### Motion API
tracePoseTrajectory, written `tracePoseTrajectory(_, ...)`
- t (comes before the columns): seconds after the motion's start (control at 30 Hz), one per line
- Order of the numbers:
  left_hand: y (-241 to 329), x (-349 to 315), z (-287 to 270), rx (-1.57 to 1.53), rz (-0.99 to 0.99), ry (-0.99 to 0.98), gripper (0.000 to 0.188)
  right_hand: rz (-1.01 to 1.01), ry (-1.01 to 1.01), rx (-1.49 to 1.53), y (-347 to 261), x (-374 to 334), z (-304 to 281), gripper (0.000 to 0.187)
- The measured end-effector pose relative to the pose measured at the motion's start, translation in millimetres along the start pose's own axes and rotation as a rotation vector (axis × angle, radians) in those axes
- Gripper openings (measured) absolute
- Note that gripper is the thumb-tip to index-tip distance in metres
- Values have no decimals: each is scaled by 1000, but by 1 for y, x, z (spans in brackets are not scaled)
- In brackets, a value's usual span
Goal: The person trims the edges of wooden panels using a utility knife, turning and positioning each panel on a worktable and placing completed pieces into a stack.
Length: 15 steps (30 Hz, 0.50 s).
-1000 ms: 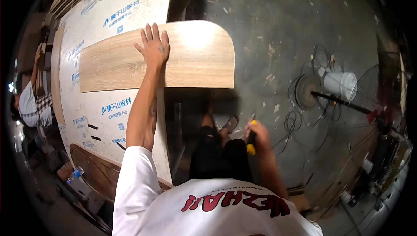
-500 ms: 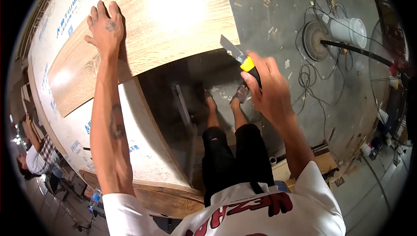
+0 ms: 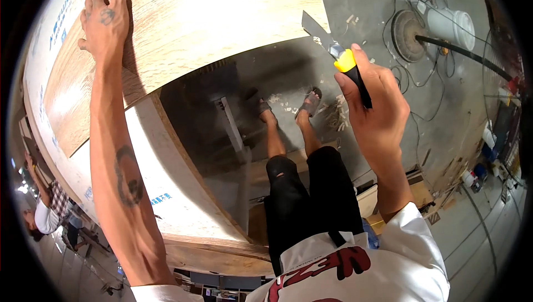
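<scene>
A long wood-grain board (image 3: 183, 35) with a curved near edge lies on a white printed sheet surface (image 3: 139, 141) and reaches out past its side. My left hand (image 3: 106, 24) rests on top of the board toward its left part, palm down with fingers spread. In my right hand (image 3: 377, 102) is a utility knife (image 3: 345, 60) with a yellow and black handle. Its blade is out and points up and to the left, close to the board's right end. From this view I cannot tell whether the blade touches the board's edge.
A round base with a dark pole (image 3: 408, 36), a white bucket (image 3: 458, 28) and tangled cables stand on the floor at the right. Shavings (image 3: 337, 114) lie near my feet. At the far left is another person (image 3: 47, 213). A narrow upright strip (image 3: 229, 124) stands below the board.
The knife in my right hand has moved up and to the right. My left hand appears farther left and up, still on the board. The whole view has shifted closer.
</scene>
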<state>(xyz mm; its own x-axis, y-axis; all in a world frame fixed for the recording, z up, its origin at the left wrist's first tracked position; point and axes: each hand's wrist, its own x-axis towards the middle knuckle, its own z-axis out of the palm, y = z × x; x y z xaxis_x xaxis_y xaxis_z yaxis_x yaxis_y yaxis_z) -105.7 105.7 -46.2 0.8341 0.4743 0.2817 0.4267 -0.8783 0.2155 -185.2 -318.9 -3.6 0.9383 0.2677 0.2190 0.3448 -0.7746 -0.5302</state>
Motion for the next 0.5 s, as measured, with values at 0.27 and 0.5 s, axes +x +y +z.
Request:
tracePoseTrajectory(0.27,-3,4,2,58,1,15,80,-82,37,-56,11,1,-3,46)
tracePoseTrajectory(0.5,4,4,-2,33,-36,-28,78,-84,35,-80,12,1,-6,46)
